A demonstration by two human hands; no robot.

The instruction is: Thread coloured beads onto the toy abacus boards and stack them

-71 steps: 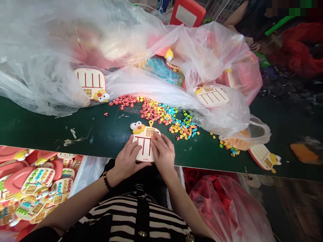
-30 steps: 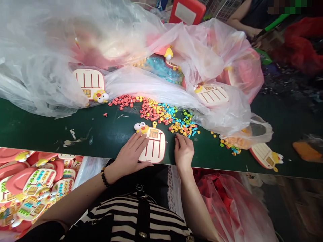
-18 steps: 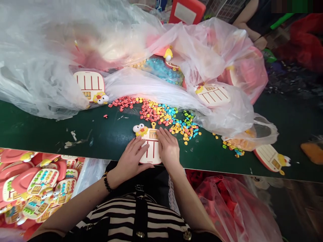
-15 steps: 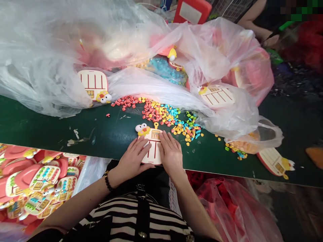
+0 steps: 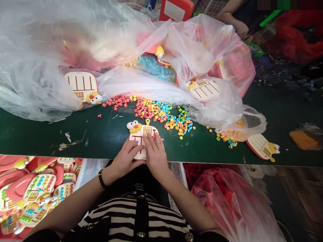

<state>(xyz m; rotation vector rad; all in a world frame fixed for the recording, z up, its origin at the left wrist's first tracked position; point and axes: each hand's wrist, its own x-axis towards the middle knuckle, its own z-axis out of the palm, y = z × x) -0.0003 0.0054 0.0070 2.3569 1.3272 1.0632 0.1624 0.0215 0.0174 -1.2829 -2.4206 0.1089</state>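
Note:
A cream toy board (image 5: 147, 130) with red slots and a big-eyed yellow duck head lies flat near the table's front edge. My left hand (image 5: 127, 158) rests on its lower left part, fingers bent and thumb apart along the bottom edge. Across the board's right side lies my right hand (image 5: 156, 151), its fingers stretched toward a small red piece (image 5: 154, 132) at the upper right slot. Just beyond the board spreads a heap of small red, yellow, blue and green pieces (image 5: 151, 110). The fingertips hide part of the slots.
Clear plastic bags (image 5: 141, 80) cover the back of the green table (image 5: 106, 131). Similar boards lie at the left (image 5: 82, 82), in the right bag (image 5: 205, 90) and at the far right (image 5: 259, 146). Finished-looking toys (image 5: 40, 188) fill the lower left. Another person's arm (image 5: 233, 20) shows at upper right.
The view has shifted, moving the table's contents left. My right hand has moved farther over the board, closer to my left. A red piece now shows at the board's upper right.

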